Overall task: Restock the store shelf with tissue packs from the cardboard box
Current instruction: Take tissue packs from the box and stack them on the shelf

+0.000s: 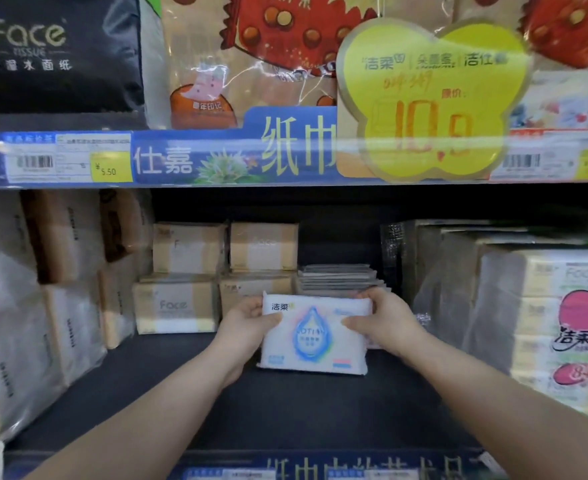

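One white tissue pack (315,336) was gripped at upper corners by left hand (247,322) and right hand (384,318); four beige packs (188,251) were stacked behind-left.

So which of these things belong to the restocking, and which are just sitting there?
In the job: white tissue pack, gripped by left hand and right hand; dark shelf board below it.
Just there: beige Face packs, grey flat stack behind the pack, yellow price sign, black Face bag above.
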{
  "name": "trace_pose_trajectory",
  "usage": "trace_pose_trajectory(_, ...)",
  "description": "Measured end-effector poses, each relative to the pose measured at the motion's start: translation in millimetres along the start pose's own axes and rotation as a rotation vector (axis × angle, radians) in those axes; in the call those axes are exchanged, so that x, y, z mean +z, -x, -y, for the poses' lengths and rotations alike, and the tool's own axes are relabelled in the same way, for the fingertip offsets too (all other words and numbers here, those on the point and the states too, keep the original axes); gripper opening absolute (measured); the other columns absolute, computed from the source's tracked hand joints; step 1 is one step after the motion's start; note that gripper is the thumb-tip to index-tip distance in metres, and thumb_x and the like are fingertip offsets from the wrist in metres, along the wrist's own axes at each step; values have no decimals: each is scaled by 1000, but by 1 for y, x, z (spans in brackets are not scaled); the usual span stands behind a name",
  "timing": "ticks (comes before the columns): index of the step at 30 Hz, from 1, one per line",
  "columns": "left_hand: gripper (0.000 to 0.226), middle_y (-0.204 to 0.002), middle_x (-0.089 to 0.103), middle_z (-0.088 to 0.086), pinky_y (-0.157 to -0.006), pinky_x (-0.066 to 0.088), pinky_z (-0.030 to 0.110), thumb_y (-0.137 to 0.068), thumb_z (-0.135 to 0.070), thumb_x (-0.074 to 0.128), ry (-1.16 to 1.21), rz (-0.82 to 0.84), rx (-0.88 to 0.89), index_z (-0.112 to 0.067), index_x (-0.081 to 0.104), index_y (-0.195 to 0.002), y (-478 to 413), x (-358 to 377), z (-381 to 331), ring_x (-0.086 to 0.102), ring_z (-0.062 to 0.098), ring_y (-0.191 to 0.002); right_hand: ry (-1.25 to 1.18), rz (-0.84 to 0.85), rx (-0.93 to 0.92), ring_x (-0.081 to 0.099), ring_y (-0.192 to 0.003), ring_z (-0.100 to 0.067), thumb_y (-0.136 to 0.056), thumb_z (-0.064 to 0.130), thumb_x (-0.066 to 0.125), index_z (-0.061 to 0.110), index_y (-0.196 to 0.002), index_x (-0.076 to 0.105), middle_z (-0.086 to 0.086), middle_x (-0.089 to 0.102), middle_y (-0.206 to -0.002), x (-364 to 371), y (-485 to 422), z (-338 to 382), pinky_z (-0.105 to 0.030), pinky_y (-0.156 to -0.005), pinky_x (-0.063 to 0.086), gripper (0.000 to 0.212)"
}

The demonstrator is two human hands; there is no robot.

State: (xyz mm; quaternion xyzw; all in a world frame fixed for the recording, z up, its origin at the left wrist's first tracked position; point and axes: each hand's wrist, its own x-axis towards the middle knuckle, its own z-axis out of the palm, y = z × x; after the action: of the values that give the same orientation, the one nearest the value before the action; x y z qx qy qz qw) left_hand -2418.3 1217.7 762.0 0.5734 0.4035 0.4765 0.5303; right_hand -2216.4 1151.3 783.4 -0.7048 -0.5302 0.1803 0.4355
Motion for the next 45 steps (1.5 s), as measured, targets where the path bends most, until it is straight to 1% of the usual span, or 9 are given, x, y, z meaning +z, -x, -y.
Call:
trace_pose_trajectory(5,14,-86,61,4,-42,42,13,-88,-1,60,-106,-36,44,-12,55,-95,-13,38,4,55,12,-66,-49,-193,12,62,-101,-25,-75,10,76,8,-117,56,-9,64,-107,-20,-6,-16,-38,-88,51,46)
trace_pose_trajectory(10,19,-96,62,8,-76,54,38,-84,0,62,-206,-45,-14,-12,53,-95,-28,58,14,60,23,-88,9,-218,98,59,-111,-27,-79,13,73,7,-123,50,-11,62,-118,-17,-10,-31,-29,-87,45,50)
trace_pose_trajectory(16,30,-95,60,7,-71,50,33,-76,-2,68,-349,-87,-1,-10,53,-100,-30,65,24,58,22,-86,73,-188,146,54,-118,-27,-73,16,77,8,-133,38,-12,54,-129,-11,-15,-43,-31,-96,44,72)
trace_pose_trajectory(20,38,-105,58,8,-82,50,31,-74,-2,68,-450,-122,31,-6,53,-109,-34,68,26,59,26,-96,148,-130,174,57,-116,-27,-77,16,73,6,-127,44,-12,60,-124,-10,-16,-43,-29,-89,45,58)
trace_pose_trajectory(27,29,-94,65,10,-70,54,35,-77,6,56,-432,-177,79,-21,45,-77,-38,69,26,63,29,-86,62,-142,158,59,-109,-27,-82,8,66,6,-122,44,-11,63,-117,-2,-21,-44,-22,-77,41,45)
trace_pose_trajectory(33,24,-90,62,3,-59,51,24,-82,4,59,-348,-171,55,-13,49,-96,-37,69,30,60,18,-79,-12,-114,172,60,-106,-25,-82,8,67,6,-124,44,-11,63,-117,0,-26,-49,-22,-75,42,47)
trace_pose_trajectory(36,25,-94,63,6,-70,56,33,-81,2,61,-354,-193,36,-13,48,-96,-37,71,28,61,22,-82,-27,-71,171,58,-111,-24,-79,11,71,7,-130,39,-10,58,-124,1,-28,-49,-24,-81,44,60)
trace_pose_trajectory(40,34,-104,60,6,-79,51,30,-81,-6,64,-403,-217,9,-12,47,-109,-32,71,21,58,22,-90,20,-80,76,37,-133,-26,-77,16,73,15,-151,9,-12,33,-144,-2,-19,-42,-28,-102,36,98)
trace_pose_trajectory(45,60,-137,46,11,-98,43,35,-84,-27,64,-786,-241,59,-12,38,-136,-13,62,13,47,29,-123,335,-30,-267,7,-146,-26,-88,26,60,22,-152,7,-7,9,-157,-11,-2,-28,-34,-117,17,83)
